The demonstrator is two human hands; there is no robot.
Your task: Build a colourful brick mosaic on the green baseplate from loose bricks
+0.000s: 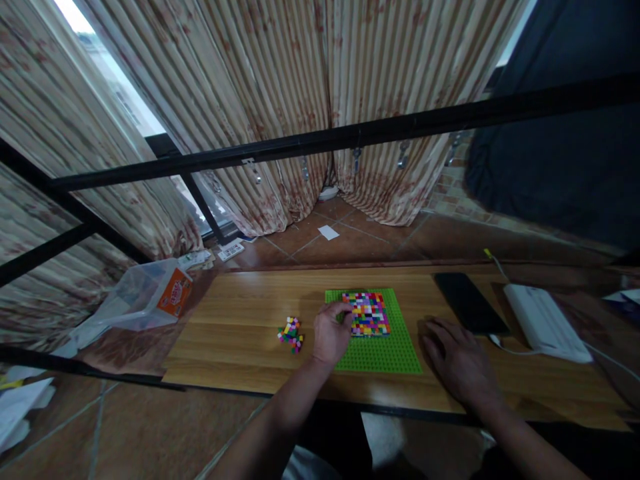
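Observation:
My left hand is over the left edge of a block of many-coloured toy bricks, thumb and forefinger pinched together. Whatever may be between those fingertips is too small to make out. The bricks are built up on the back part of a green studded baseplate. To the left of this hand lies a small heap of loose toy bricks. My right hand rests on the table to the right of the baseplate, its fingers loosely laid on the wood and nothing visible in them.
On the narrow wooden table a black phone lies beyond my right hand, with a white cable to a white power strip. A black rail crosses behind the table. A clear plastic bin stands on the floor at left.

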